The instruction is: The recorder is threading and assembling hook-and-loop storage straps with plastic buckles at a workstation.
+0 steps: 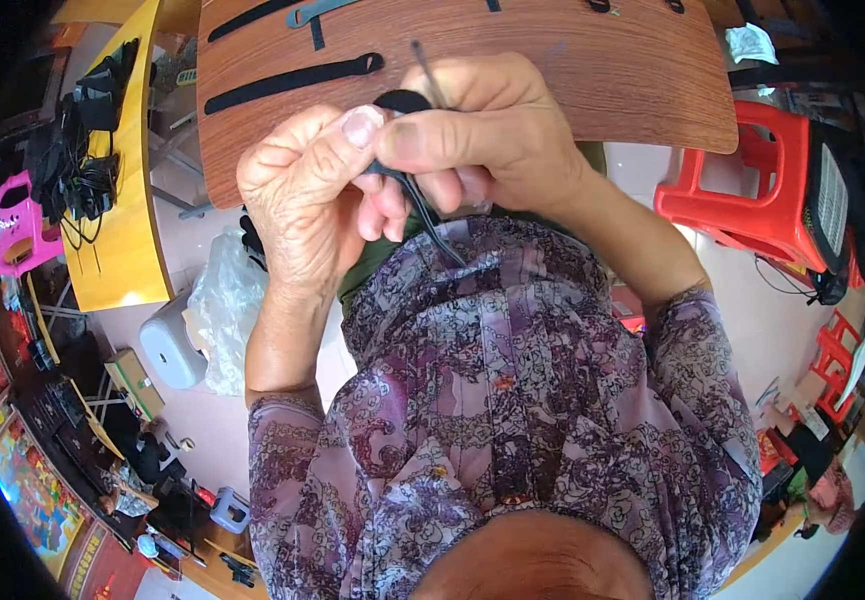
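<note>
I see both hands raised together over the near edge of the wooden board (593, 90), knuckles touching. Left hand (303, 190) curled, thumb pressed down onto a small black piece (403, 101) held between the two thumbs. Right hand (483, 130) closed in a pinch on the same black piece, fingers folded under. A thin grey stick (429, 72) pokes up from the pinch just past the right thumb. A black cord (433, 225) hangs down from under the hands toward the purple patterned shirt (493, 400). Beyond the hands on the board lie black straps (293, 78), flat, apart from the hands. Left of the left hand, lower down, a clear plastic bag (225, 300) and a grey box (168, 345). Right of the right hand, well apart, a red stool (753, 190). Far left of the hands a yellow table (133, 230) with black cables (78, 165)
</note>
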Action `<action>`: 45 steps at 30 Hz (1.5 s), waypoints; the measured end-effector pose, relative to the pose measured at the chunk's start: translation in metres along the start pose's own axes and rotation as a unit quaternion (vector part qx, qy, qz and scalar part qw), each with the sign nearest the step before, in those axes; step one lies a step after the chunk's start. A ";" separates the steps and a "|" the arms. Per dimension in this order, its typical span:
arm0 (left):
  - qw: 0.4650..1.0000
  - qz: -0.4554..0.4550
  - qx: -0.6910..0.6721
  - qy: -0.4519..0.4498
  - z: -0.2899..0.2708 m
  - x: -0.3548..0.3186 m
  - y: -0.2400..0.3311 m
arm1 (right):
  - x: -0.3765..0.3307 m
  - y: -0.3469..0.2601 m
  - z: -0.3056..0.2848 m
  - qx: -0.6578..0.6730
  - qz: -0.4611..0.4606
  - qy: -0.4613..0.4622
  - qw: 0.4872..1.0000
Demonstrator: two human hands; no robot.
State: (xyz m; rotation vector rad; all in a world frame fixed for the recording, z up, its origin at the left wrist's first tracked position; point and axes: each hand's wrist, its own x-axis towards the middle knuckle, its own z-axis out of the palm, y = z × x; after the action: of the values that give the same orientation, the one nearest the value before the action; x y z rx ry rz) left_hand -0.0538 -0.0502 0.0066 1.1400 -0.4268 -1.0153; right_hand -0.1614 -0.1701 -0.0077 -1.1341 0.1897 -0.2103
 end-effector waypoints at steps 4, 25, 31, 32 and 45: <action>0.988 0.079 -0.118 -0.057 -0.001 0.003 -0.010 | 0.002 0.016 0.001 0.173 -0.060 0.049 0.982; 0.976 -0.137 0.051 -0.160 -0.008 0.000 0.006 | -0.027 0.000 -0.015 -0.046 -0.155 0.138 0.977; 0.981 -0.031 -0.008 -0.190 -0.026 -0.013 0.028 | -0.065 -0.065 -0.073 -0.012 -0.195 0.394 0.898; 0.982 -0.032 -0.009 -0.187 -0.035 -0.013 0.029 | -0.074 -0.067 -0.092 -0.020 -0.213 0.404 0.889; 0.978 0.108 -0.122 -0.131 -0.135 -0.043 0.047 | -0.155 -0.106 -0.148 -0.059 -0.313 0.376 0.870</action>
State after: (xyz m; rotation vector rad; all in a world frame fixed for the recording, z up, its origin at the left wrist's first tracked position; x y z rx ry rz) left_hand 0.0441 0.0620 0.0028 0.7250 -0.6056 -0.9977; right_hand -0.3562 -0.3022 0.0343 -1.1584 0.5256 -1.2442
